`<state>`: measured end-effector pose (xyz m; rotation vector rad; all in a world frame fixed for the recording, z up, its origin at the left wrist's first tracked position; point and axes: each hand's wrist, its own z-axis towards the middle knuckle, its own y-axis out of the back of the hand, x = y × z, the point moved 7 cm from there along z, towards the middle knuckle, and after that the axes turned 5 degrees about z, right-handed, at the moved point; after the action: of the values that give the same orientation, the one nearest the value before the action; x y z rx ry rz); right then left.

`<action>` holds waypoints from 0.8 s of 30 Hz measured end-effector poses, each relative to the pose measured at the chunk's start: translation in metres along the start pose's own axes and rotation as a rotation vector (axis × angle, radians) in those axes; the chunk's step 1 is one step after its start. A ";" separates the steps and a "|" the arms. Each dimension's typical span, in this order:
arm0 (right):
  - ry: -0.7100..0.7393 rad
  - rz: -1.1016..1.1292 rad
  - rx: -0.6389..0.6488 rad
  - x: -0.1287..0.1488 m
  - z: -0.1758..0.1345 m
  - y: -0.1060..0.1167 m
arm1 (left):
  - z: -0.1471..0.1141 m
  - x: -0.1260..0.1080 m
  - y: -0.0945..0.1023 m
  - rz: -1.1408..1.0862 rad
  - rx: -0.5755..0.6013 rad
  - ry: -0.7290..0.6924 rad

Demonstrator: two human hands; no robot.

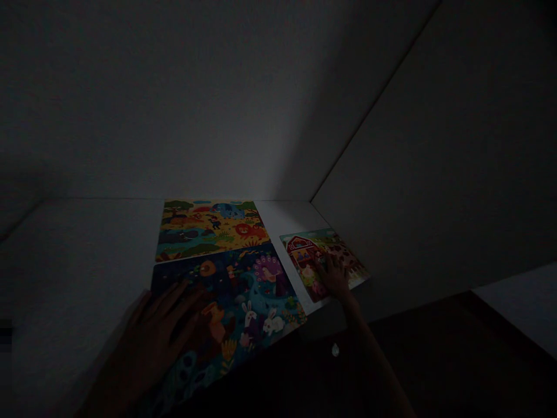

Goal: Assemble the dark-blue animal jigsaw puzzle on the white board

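My left hand (163, 325) lies with its fingers spread over the left part of a dark blue picture board (278, 290) showing rabbits, a fox-like animal and a peacock. Behind that board, and touching its far edge, is a yellow savanna picture board (226, 223) with an elephant and a lion. Off to the right, my right hand (334, 274) rests open on a smaller farm picture board (300, 244) with a red barn and cows. Its fingers are stretched out flat on the picture. Dim light hides the finer details of both hands.
The boards lie on a white surface (108, 249) that meets a pale wall (195, 104) at the back. Another wall (435, 162) rises on the right. Below the front edge is a dark floor (426, 342), with a small bright spot (335, 349) of unclear kind.
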<state>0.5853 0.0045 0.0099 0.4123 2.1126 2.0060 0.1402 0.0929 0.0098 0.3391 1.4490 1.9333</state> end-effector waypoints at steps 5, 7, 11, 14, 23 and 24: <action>-0.161 -0.367 -0.119 0.008 0.035 0.010 | 0.000 -0.003 0.004 0.024 0.016 -0.015; -0.144 -0.405 -0.134 0.015 0.048 0.011 | 0.000 -0.002 0.003 0.026 0.018 -0.010; -0.155 -0.363 -0.157 0.023 0.071 0.014 | -0.002 0.000 -0.001 0.026 0.016 -0.005; -0.183 -0.275 -0.126 0.026 0.090 0.013 | -0.002 0.001 -0.002 0.028 0.017 -0.001; -0.118 -0.192 -0.120 0.048 0.144 0.020 | -0.008 0.009 -0.012 0.061 0.071 -0.068; -0.100 -0.194 -0.125 0.051 0.149 0.020 | -0.009 0.009 -0.014 0.065 0.073 -0.088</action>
<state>0.5882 0.1625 0.0229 0.2689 1.8786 1.9505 0.1333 0.0945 -0.0076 0.5044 1.4701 1.8952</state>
